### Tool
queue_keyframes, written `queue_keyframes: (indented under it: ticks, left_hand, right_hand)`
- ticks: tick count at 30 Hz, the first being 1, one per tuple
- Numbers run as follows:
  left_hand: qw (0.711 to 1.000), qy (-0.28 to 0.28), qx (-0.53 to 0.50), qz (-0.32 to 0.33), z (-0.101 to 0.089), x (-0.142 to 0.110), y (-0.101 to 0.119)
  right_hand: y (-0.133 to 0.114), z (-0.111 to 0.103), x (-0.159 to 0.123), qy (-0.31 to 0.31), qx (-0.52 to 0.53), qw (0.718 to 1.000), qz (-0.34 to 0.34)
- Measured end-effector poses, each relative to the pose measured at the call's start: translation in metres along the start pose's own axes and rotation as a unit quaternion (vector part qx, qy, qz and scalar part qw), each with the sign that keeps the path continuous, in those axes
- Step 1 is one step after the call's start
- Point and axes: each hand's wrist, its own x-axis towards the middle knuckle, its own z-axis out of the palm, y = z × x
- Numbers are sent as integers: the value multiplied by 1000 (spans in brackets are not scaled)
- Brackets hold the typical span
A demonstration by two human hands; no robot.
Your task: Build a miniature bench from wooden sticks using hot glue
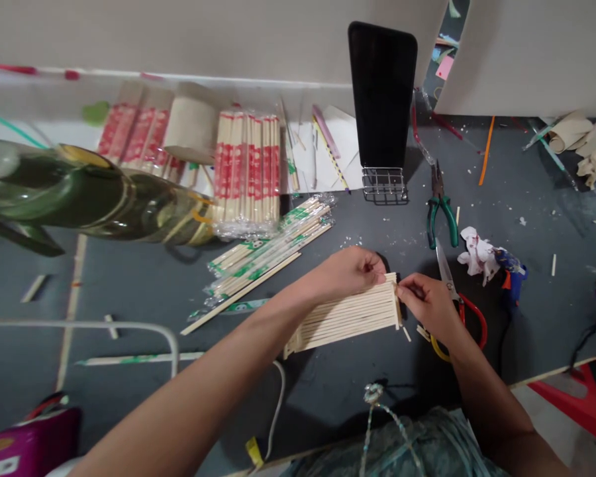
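Observation:
A panel of pale wooden sticks [350,317], laid side by side like chopsticks, rests on the dark table, with a short crosspiece along its right end. My left hand [355,270] reaches over it, fingers closed at its far right corner. At the right end, the thumb and forefinger of my right hand [430,306] pinch the edge by the crosspiece. Scissors [469,321] with red and yellow handles lie partly under my right hand. Green-handled pliers [442,215] lie just beyond their blades. The panel's left part is partly hidden by my left forearm.
Wrapped chopsticks [248,169] and loose green-wrapped ones [273,248] lie left of the panel. A green bottle [99,192] lies at far left. A phone [383,96] stands in a wire holder at the back. A blue glue gun [514,278] sits right, beside crumpled paper [478,255].

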Motion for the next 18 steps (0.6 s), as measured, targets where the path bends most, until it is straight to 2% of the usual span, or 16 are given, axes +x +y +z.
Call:
queue_keyframes:
  ticks: [5, 9, 12, 16, 18]
  left_hand:
    - [1000, -4, 23, 10, 0, 2, 0]
    - [999, -5, 46, -8, 1, 3, 1]
    - [999, -2, 33, -6, 2, 3, 2]
    - [999, 27, -9, 29, -4, -4, 8]
    - [995, 70, -36, 57, -12, -17, 13]
  right_hand:
    - [0, 0, 0, 1, 4, 1000, 6]
    - [3, 0, 1, 0, 5, 1000, 6]
    - [5, 0, 2, -5, 12, 1000, 0]
    - [5, -7, 2, -17, -30, 999, -1]
    - [3, -15, 1, -3, -85, 996, -13]
